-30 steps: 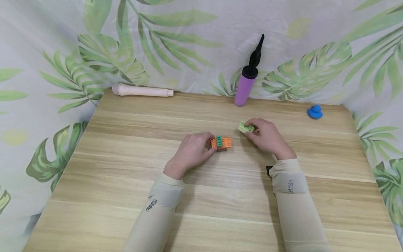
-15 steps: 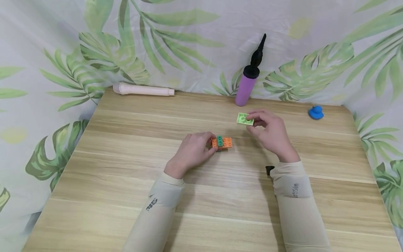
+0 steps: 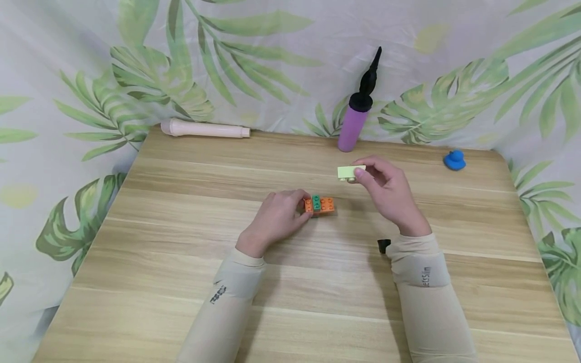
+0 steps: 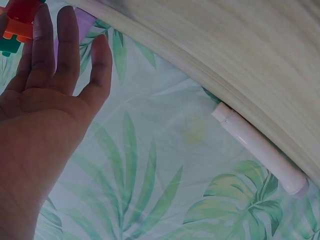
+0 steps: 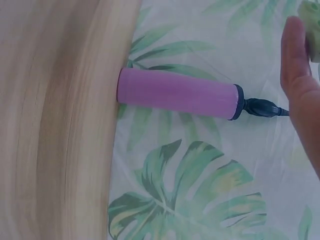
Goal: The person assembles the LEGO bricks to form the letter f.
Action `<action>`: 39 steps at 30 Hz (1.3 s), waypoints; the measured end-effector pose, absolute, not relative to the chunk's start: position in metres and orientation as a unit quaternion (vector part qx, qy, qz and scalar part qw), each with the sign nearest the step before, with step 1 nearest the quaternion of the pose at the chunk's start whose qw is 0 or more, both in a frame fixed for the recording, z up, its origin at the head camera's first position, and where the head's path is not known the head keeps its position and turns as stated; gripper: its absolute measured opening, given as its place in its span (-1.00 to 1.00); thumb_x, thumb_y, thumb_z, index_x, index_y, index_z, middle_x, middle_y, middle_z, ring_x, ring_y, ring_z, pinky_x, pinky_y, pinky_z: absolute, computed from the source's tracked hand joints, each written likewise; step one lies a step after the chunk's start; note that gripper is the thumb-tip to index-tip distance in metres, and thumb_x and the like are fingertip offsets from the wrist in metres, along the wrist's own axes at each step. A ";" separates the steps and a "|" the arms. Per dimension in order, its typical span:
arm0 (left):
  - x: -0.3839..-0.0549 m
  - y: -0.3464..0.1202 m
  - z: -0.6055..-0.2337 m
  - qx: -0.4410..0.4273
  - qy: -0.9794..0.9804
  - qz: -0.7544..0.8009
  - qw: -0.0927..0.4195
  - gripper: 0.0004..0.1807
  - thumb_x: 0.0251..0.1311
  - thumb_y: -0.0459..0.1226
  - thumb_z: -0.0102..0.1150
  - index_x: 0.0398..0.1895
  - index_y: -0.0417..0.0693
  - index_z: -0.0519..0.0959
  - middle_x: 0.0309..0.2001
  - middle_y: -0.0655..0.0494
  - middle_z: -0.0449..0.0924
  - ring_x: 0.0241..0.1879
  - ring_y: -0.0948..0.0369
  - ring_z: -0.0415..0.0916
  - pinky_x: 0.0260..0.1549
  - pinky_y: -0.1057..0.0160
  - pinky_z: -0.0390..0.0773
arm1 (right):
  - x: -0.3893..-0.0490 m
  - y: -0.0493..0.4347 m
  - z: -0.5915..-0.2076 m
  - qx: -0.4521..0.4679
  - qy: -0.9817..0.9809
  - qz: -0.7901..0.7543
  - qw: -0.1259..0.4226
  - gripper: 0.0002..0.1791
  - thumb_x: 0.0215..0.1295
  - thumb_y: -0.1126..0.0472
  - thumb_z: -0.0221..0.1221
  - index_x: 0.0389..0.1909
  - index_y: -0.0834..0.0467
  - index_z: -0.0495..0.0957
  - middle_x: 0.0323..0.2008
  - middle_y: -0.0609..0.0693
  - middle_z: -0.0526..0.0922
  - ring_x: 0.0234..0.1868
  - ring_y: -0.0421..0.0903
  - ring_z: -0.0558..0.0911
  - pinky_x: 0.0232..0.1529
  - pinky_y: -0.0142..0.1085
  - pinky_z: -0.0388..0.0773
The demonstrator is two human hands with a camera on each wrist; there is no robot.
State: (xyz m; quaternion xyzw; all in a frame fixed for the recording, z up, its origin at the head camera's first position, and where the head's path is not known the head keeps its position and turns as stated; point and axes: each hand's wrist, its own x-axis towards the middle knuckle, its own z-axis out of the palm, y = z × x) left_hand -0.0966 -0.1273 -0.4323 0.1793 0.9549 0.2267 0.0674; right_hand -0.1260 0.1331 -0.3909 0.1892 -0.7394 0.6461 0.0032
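Note:
My left hand (image 3: pixel 278 219) pinches the left end of a small toy-brick stack near the middle of the table. The stack shows an orange brick (image 3: pixel 328 204) with a narrow green brick (image 3: pixel 316 202) across its top. In the left wrist view a red brick (image 4: pixel 21 9) also shows against the orange one, at the upper left edge. My right hand (image 3: pixel 394 194) holds a pale green brick (image 3: pixel 347 172) between thumb and fingers, farther back and right of the stack. Its plain side faces the head camera, studs downward. The right wrist view catches only part of this brick (image 5: pixel 312 30).
At the back edge of the wooden table (image 3: pixel 190 237) stands a purple hand pump (image 3: pixel 354 126) with a black nozzle. A pale pink microphone (image 3: pixel 209 129) lies back left, a blue toy duck (image 3: pixel 455 160) back right. A small black object (image 3: pixel 384 246) is beside the right cuff.
My right hand has moved slightly back and turned the pale green brick: its hollow underside faced the head camera half a second ago, now its side does. My left hand stays on the stack.

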 end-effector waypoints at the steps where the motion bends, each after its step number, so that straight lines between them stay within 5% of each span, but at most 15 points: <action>1: -0.097 -0.127 -0.432 0.180 0.955 0.227 0.067 -0.60 0.40 -0.09 0.37 0.18 -0.09 0.67 -0.07 0.08 0.78 -0.18 0.16 0.67 -0.01 0.01 0.64 | -0.126 0.132 -0.390 0.188 -0.727 0.660 -0.004 -0.80 0.57 0.37 0.13 0.03 0.41 0.63 -0.16 -0.07 0.72 -0.18 -0.18 0.73 -0.02 -0.35 0.71; 7: -0.096 -0.127 -0.432 0.180 0.955 0.227 0.067 -0.59 0.39 -0.08 0.37 0.18 -0.08 0.67 -0.07 0.08 0.78 -0.17 0.16 0.67 0.00 0.00 0.63 | -0.124 0.131 -0.388 0.166 -0.682 0.711 -0.027 -0.83 0.53 0.45 0.15 -0.01 0.23 0.65 0.03 0.04 0.65 -0.05 -0.16 0.75 0.08 -0.27 0.72; 13: -0.096 -0.127 -0.433 0.179 0.954 0.229 0.069 -0.59 0.40 -0.08 0.37 0.18 -0.07 0.67 -0.08 0.10 0.77 -0.18 0.16 0.65 0.00 0.00 0.63 | -0.125 0.131 -0.389 0.183 -0.686 0.704 0.001 -0.84 0.54 0.49 0.09 0.01 0.52 0.53 0.28 0.08 0.57 -0.08 -0.13 0.76 -0.06 -0.34 0.72; 18: -0.095 -0.128 -0.433 0.181 0.954 0.232 0.066 -0.60 0.40 -0.08 0.37 0.18 -0.08 0.67 -0.11 0.11 0.76 -0.22 0.17 0.64 -0.04 0.03 0.63 | -0.125 0.131 -0.390 0.196 -0.693 0.694 0.028 -0.78 0.56 0.50 0.04 0.02 0.46 0.63 0.07 -0.07 0.73 -0.26 -0.14 0.77 -0.26 -0.38 0.67; 25: -0.095 -0.128 -0.433 0.182 0.954 0.232 0.062 -0.60 0.40 -0.08 0.37 0.17 -0.08 0.67 -0.11 0.11 0.76 -0.22 0.17 0.64 -0.07 0.05 0.64 | -0.126 0.132 -0.387 0.167 -0.728 0.665 -0.011 -0.71 0.60 0.30 0.14 0.16 0.39 0.65 -0.09 -0.14 0.79 -0.28 -0.17 0.77 -0.17 -0.35 0.72; 32: -0.095 -0.128 -0.434 0.181 0.953 0.235 0.062 -0.60 0.40 -0.08 0.37 0.18 -0.09 0.66 -0.10 0.10 0.76 -0.20 0.17 0.66 -0.07 0.05 0.65 | -0.124 0.132 -0.384 0.144 -0.728 0.669 -0.036 -0.53 0.28 0.52 0.37 0.21 0.21 0.66 -0.03 -0.03 0.72 -0.15 -0.18 0.73 -0.09 -0.40 0.71; 39: -0.096 -0.127 -0.433 0.182 0.952 0.235 0.067 -0.59 0.41 -0.08 0.36 0.19 -0.09 0.66 -0.08 0.09 0.77 -0.20 0.18 0.66 -0.08 0.07 0.66 | -0.124 0.129 -0.384 0.134 -0.758 0.638 0.010 -0.52 0.23 0.55 0.37 0.19 0.35 0.59 -0.05 -0.07 0.69 -0.15 -0.22 0.71 -0.11 -0.45 0.67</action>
